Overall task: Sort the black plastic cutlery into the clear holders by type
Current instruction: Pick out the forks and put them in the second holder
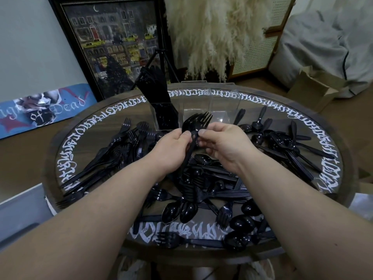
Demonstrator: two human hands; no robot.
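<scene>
Round table (314, 118) crowded edge to edge; both hands' fingers (186, 136) pinch forks (198, 119).

"of Dead" on skateboard deck (46, 110)

A round dark wooden table (302, 110), ringed with white calligraphic lettering, stands on a brown floor (24, 158). Behind its far edge, a black-framed painting (113, 43) of a night street with yellow taxis leans against a pale wall (26, 43). A blue skateboard deck (44, 110) rests at the wall's foot. Cream pampas grass (218, 31) rises beside a black tripod (161, 59). At the far right sit a cane-panelled cabinet (260, 51), a grey beanbag (331, 37) and an open cardboard box (314, 87).
</scene>
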